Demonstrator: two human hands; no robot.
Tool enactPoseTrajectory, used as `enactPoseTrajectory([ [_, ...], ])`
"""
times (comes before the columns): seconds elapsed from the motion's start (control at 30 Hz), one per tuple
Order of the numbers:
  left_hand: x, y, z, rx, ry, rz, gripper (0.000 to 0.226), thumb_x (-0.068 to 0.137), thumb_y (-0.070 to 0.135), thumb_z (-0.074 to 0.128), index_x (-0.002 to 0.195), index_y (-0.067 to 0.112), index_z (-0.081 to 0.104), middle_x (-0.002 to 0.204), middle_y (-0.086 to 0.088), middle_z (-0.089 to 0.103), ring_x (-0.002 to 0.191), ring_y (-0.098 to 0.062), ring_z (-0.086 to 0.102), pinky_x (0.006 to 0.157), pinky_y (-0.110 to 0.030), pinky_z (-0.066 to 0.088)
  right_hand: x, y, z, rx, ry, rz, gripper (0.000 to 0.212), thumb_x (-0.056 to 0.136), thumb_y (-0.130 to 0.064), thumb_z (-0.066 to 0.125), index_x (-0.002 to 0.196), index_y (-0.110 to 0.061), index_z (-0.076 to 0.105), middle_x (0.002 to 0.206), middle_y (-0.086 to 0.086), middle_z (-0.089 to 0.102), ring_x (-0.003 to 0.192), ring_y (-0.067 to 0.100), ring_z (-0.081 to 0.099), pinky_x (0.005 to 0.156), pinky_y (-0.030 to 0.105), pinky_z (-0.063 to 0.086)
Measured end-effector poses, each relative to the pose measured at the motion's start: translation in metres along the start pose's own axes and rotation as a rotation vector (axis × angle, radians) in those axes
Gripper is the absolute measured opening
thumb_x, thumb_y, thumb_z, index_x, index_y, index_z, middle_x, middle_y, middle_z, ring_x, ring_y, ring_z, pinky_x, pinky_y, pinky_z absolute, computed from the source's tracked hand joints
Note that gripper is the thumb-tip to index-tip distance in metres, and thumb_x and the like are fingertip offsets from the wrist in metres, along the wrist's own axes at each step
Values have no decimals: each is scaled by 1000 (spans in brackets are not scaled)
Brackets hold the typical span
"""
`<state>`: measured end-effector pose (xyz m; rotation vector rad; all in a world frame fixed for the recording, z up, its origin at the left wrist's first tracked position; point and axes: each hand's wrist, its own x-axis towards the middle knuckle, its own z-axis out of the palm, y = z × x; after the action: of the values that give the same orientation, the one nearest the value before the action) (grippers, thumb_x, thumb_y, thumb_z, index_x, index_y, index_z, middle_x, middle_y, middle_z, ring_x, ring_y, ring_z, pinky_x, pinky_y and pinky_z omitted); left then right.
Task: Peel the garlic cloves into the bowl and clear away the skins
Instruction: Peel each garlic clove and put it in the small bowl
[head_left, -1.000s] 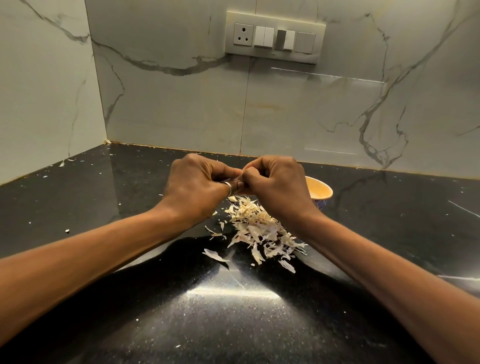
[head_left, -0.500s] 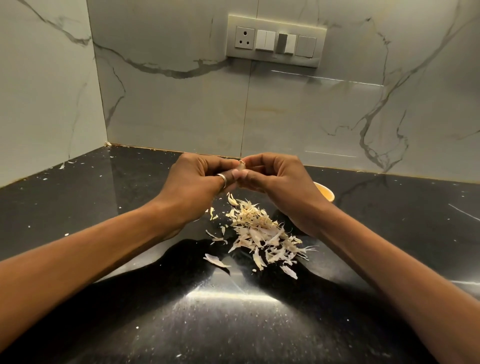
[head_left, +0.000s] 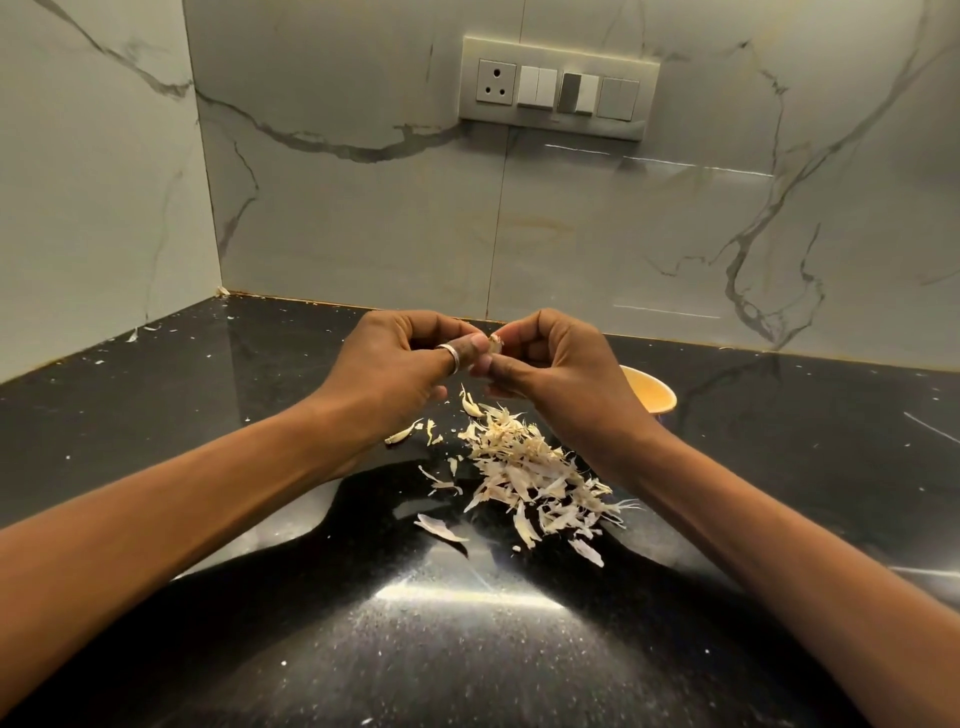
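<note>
Both hands have lifted slightly and rolled apart since a second ago, so the garlic clove (head_left: 495, 344) now shows between the fingertips. Left hand (head_left: 400, 366) and right hand (head_left: 553, 364) both pinch it with fingers curled, ring (head_left: 451, 356) on the left thumb. Clove is held in the air above the far end of the skins pile (head_left: 530, 470) on the black counter (head_left: 156, 415); yellow bowl (head_left: 652, 397) sits just right of the pile, partly hidden behind the right wrist, switch panel (head_left: 558, 85) on the far marble wall.
</note>
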<state>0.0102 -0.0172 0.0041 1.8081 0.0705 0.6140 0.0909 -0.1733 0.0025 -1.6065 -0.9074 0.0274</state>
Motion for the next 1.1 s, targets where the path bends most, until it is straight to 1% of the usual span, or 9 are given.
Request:
enactPoseTrajectory([
  [0.07,1,0,-2,61,4,54,11,89,32,74,95,25,79,91,6,77,97,-14,71,88,-46,60,1,-1,-1,20,-13,-12,23,89,0,73,108,5,63,98,20,75,90,29,76,80,35,64],
  [0.13,1,1,-4,135,12,126,11,90,33,73,94,26,80,91,8,77,93,-10,71,88,-42,60,2,-1,-2,-3,-23,-34,22,90,-1,72,109,5,63,97,19,76,88,27,77,81,37,64],
  [0.23,2,3,-7,201,4,180,10,91,30,71,93,25,80,88,5,77,88,-11,73,83,-40,61,1,1,-2,-149,-30,-103,18,94,-9,70,109,1,65,93,14,76,82,22,77,77,39,65],
  [0.33,2,2,-8,191,-11,146,9,92,23,71,90,19,79,80,-3,77,80,-21,74,77,-42,63,2,5,0,-282,-28,-178,15,96,-11,68,108,-3,68,92,8,77,81,18,77,76,44,64],
  [0.43,2,1,-7,166,5,122,9,92,17,71,87,17,79,79,-3,76,77,-19,75,72,-35,63,2,9,1,-332,-3,-209,14,94,-12,72,106,-7,70,91,4,77,82,18,76,77,46,63],
  [0.6,1,4,-7,75,-22,58,9,91,17,71,89,13,80,86,-4,78,83,-20,75,79,-45,63,3,8,1,-366,20,-238,17,92,-10,74,109,-8,73,91,3,77,83,14,75,76,41,63],
  [0.8,0,5,-4,70,-70,-2,13,94,11,65,89,10,77,81,-12,76,86,-28,75,79,-41,63,2,10,-1,-510,20,-351,23,91,-3,73,112,-10,77,96,2,78,85,11,73,76,39,60],
  [0.93,-1,1,-2,152,-54,56,14,94,11,66,89,9,78,77,-12,76,78,-27,75,75,-42,64,1,12,0,-600,16,-435,22,89,0,69,109,-8,77,94,6,78,83,19,73,73,45,59],
  [1.1,1,1,-4,207,-68,98,14,94,10,65,91,6,78,75,-10,76,73,-21,76,72,-41,64,1,11,0,-630,24,-463,22,89,-1,68,108,-7,77,92,6,78,81,20,72,71,45,59],
])
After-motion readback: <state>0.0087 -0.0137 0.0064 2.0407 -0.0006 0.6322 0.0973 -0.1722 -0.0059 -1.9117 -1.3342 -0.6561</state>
